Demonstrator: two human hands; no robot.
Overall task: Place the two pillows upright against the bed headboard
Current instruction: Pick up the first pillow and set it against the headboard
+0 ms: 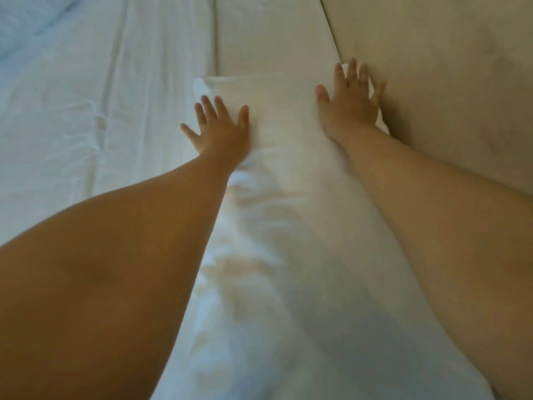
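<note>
Left hand: the left hand (222, 131) lies flat with fingers straight and spread, palm down on the near face of the white pillow (277, 174); it holds nothing.
Right hand: the right hand (350, 103) is also flat and spread, fingers straight, pressing the far upper edge of the same pillow, its fingertips (352, 67) next to the headboard (450, 90).
Arms: both forearms are bare and reach forward from the bottom corners of the view, one on each side of the pillow.
Pillow: long, soft and white, its cover creased in loose folds near the middle; it runs from the bottom of the view up to the hands, with its right side against the headboard. Whether it stands upright or leans cannot be told from this angle.
Second pillow: only one can be made out with certainty.
Headboard: beige, smooth and padded in look, filling the right side of the view.
Bed sheet: the white sheet (95, 111) covers the mattress to the left, wrinkled in long shallow ridges.
Bedding corner: a pale bluish, puffy fold (31, 18) lies at the upper left.
</note>
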